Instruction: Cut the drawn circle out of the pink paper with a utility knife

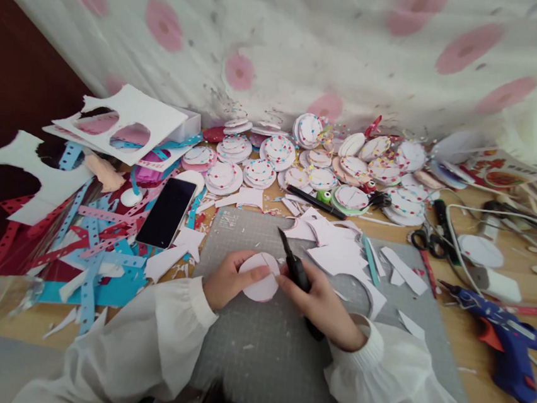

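Above a grey cutting mat (254, 346), my left hand (231, 279) pinches a small white foam disc (261, 282) between thumb and fingers. Thin lines cross the disc's face. My right hand (318, 298) is wrapped round a black craft knife (297, 269), its blade pointing up and away to the left. The right thumb and fingertips are close to the disc's right edge; whether they touch it I cannot tell. White cut scraps (340, 249) lie on the mat just beyond my right hand.
Rows of layered white discs with coloured beads (277, 153) line the back. A phone (167, 212) and coloured strips (95, 254) are at left, beneath cut-out foam sheets (162, 118). Scissors (428, 242) and a blue glue gun (505, 338) lie at right; a pen (316, 201) lies behind the mat.
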### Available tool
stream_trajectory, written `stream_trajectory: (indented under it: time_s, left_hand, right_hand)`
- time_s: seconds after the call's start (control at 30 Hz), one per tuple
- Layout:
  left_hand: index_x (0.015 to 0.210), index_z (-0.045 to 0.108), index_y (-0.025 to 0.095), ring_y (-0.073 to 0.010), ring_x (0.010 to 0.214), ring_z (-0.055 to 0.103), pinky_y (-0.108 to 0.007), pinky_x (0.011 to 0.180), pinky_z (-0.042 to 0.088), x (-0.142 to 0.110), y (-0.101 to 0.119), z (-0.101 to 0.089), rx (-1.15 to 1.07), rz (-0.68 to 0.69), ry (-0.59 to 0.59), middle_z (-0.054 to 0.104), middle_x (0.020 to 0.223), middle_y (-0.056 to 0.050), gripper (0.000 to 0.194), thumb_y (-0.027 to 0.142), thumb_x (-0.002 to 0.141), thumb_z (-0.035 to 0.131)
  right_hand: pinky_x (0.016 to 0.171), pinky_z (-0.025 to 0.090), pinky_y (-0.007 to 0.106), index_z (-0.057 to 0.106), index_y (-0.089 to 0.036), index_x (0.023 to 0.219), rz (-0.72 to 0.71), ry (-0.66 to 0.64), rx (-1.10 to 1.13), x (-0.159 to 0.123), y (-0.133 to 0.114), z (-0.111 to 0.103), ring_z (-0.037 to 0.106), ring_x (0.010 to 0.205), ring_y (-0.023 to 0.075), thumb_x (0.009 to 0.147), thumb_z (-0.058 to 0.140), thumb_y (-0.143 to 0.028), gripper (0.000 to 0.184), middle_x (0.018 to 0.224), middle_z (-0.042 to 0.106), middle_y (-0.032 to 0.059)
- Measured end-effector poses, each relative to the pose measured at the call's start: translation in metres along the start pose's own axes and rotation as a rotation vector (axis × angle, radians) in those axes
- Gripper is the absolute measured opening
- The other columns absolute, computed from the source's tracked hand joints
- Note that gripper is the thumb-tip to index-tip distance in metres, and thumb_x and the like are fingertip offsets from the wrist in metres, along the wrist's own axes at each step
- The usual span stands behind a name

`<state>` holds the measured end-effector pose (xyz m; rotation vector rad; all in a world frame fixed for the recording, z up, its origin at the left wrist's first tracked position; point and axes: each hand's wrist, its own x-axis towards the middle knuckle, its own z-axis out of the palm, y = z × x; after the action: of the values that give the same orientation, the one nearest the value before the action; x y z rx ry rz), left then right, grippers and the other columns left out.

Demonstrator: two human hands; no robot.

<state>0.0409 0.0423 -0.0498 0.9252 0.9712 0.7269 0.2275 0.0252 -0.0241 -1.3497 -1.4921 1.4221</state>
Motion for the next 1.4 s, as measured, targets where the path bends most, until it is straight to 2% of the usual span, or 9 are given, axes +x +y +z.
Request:
stream_trajectory:
  time_s: [0.1, 0.23, 0.37, 0.5, 0.9, 1.1, 1.17, 1.3, 1.4]
  left_hand:
    - [0.085, 0.067, 0.013, -0.0121, 0.055, 0.058, -0.021, 0.051, 0.046, 0.002, 0.003, 0.001, -0.148, 0.007, -0.038, 0.066, 0.068, -0.003, 0.037, 0.047, 0.072, 0.075]
    - [0.088, 0.059, 0.018, -0.0103, 0.047, 0.055, -0.018, 0.039, 0.039, 0.003, 0.008, 0.002, -0.334, -0.034, 0.002, 0.061, 0.064, 0.001, 0.04, 0.046, 0.068, 0.079]
    - [0.071, 0.051, 0.018, -0.0046, 0.033, 0.037, -0.016, 0.03, 0.028, 0.002, 0.011, 0.004, -0.246, -0.023, 0.02, 0.047, 0.048, 0.008, 0.044, 0.054, 0.068, 0.075]
    - [0.068, 0.05, 0.017, -0.0041, 0.034, 0.038, -0.016, 0.032, 0.031, 0.002, 0.011, 0.006, -0.186, 0.007, 0.076, 0.049, 0.047, 0.008, 0.045, 0.052, 0.066, 0.077]
    - [0.064, 0.051, 0.016, -0.0034, 0.035, 0.04, -0.015, 0.035, 0.032, 0.002, 0.012, 0.005, -0.188, 0.081, 0.146, 0.051, 0.049, 0.007, 0.042, 0.048, 0.067, 0.078]
    - [0.067, 0.052, 0.017, -0.0063, 0.036, 0.045, -0.015, 0.033, 0.027, -0.005, 0.017, 0.005, -0.197, 0.026, 0.136, 0.051, 0.046, 0.006, 0.042, 0.05, 0.066, 0.077]
    - [0.067, 0.053, 0.017, -0.0063, 0.036, 0.044, -0.016, 0.033, 0.028, -0.004, 0.015, 0.005, -0.206, 0.03, 0.16, 0.051, 0.047, 0.006, 0.041, 0.05, 0.067, 0.076]
    - [0.068, 0.053, 0.016, -0.0049, 0.037, 0.04, -0.017, 0.035, 0.029, 0.001, 0.011, 0.005, -0.2, 0.089, 0.244, 0.05, 0.049, 0.006, 0.038, 0.048, 0.07, 0.075]
    - [0.068, 0.054, 0.016, -0.0052, 0.041, 0.041, -0.017, 0.039, 0.031, 0.002, 0.009, 0.004, -0.179, 0.119, 0.274, 0.052, 0.051, 0.005, 0.037, 0.046, 0.07, 0.075]
  right_hand:
    - [0.044, 0.033, 0.025, 0.053, -0.021, 0.081, 0.024, 0.035, 0.043, -0.003, -0.002, -0.014, 0.038, 0.049, 0.0114, 0.086, 0.054, -0.051, 0.03, 0.059, 0.042, -0.0045]
    - [0.05, 0.034, 0.026, 0.052, -0.02, 0.086, -0.238, 0.123, -0.207, -0.009, 0.0, -0.029, 0.044, 0.054, 0.0135, 0.093, 0.038, -0.052, 0.036, 0.064, 0.05, -0.0009]
    - [0.051, 0.03, 0.026, 0.052, -0.019, 0.079, -0.49, 0.01, -0.656, -0.01, 0.0, -0.021, 0.047, 0.052, 0.0127, 0.091, 0.047, -0.046, 0.029, 0.06, 0.053, -0.0005]
    - [0.05, 0.028, 0.026, 0.051, -0.019, 0.072, -0.603, -0.003, -0.812, -0.008, 0.002, -0.008, 0.048, 0.05, 0.012, 0.091, 0.046, -0.046, 0.033, 0.059, 0.055, 0.0004]
    - [0.05, 0.026, 0.026, 0.053, -0.02, 0.069, -0.575, 0.069, -0.896, -0.006, 0.007, -0.01, 0.052, 0.05, 0.0122, 0.091, 0.047, -0.048, 0.037, 0.058, 0.058, 0.0011]
    - [0.05, 0.028, 0.026, 0.055, -0.019, 0.07, -0.484, 0.318, -0.927, 0.001, 0.015, -0.025, 0.053, 0.048, 0.0139, 0.093, 0.044, -0.047, 0.038, 0.056, 0.061, 0.0032]
    - [0.049, 0.028, 0.026, 0.054, -0.019, 0.069, -0.489, 0.282, -0.912, 0.001, 0.014, -0.025, 0.053, 0.048, 0.0136, 0.092, 0.045, -0.047, 0.037, 0.055, 0.06, 0.0027]
    - [0.049, 0.027, 0.026, 0.053, -0.02, 0.068, -0.528, 0.079, -0.876, -0.004, 0.009, -0.015, 0.052, 0.049, 0.0122, 0.091, 0.048, -0.046, 0.035, 0.056, 0.058, 0.0012]
    - [0.049, 0.026, 0.026, 0.053, -0.02, 0.067, -0.532, 0.038, -0.883, -0.006, 0.007, -0.009, 0.051, 0.049, 0.012, 0.09, 0.048, -0.047, 0.036, 0.057, 0.058, 0.0011]
